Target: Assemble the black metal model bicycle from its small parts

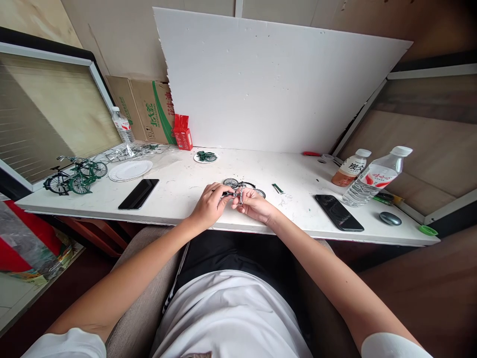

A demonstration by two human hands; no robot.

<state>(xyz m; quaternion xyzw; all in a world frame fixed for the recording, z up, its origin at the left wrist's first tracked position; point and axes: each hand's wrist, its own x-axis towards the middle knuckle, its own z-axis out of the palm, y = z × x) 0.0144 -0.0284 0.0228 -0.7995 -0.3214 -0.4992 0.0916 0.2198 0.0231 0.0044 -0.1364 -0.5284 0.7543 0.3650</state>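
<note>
The left hand and the right hand meet above the near edge of the white surface, their fingertips pinched closed on a small silver part with a darker end towards the left; whether it is 1 piece or 2 cannot be told. Just behind the fingers lies a model bicycle with black spoked wheels, partly hidden by both hands. To its right, near it, are thin green strips. Farther back, a small white plate carries a tangle of green pieces. At the far left of the surface stand more model bicycles, green and black, crowded together, with overlapping white paper plates beside them. A dark smartphone lies left of the hands, and a black smartphone lies to the right, near 2 bottles: a clear water bottle and a shorter bottle with brown contents. A red box stands at the back beside a cardboard carton.
</note>
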